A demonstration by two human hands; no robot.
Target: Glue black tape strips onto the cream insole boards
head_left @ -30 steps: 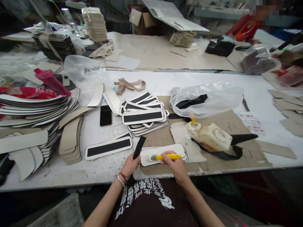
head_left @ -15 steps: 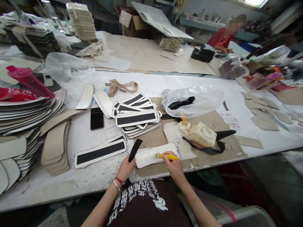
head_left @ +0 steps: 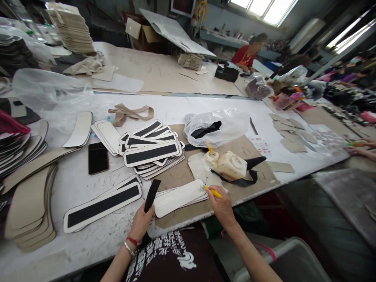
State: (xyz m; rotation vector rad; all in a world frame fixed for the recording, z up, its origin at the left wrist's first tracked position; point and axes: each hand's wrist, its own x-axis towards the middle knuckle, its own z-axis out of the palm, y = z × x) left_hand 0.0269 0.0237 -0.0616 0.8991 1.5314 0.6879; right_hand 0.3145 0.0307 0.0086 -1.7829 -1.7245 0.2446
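My right hand point(head_left: 222, 205) is closed round a yellow-handled brush point(head_left: 213, 191). Its bristles rest at the right end of a white rounded panel point(head_left: 178, 199), whose top looks wet and glossy. That panel lies on a few others like it at the table's front edge. In my left hand point(head_left: 142, 221) is a black strip point(head_left: 152, 194), its free end standing up beside the panel's left end. Left of it lies a white panel with a black strip along its middle point(head_left: 102, 205). A yellowed plastic bottle point(head_left: 232, 165) lies on its side behind the brush.
A pile of black-striped panels point(head_left: 152, 152) sits behind my hands, with a phone point(head_left: 98, 158) to its left. Beige curved pieces point(head_left: 29, 207) are stacked at left. A clear plastic bag point(head_left: 217, 127) lies farther back. Another person point(head_left: 243, 58) sits across the table; a co-worker's hand point(head_left: 367, 145) shows at far right.
The brush has moved from the panel's middle to its right end. My view has turned to the right, so the table's things appear farther left. The black strip stays in my left hand.
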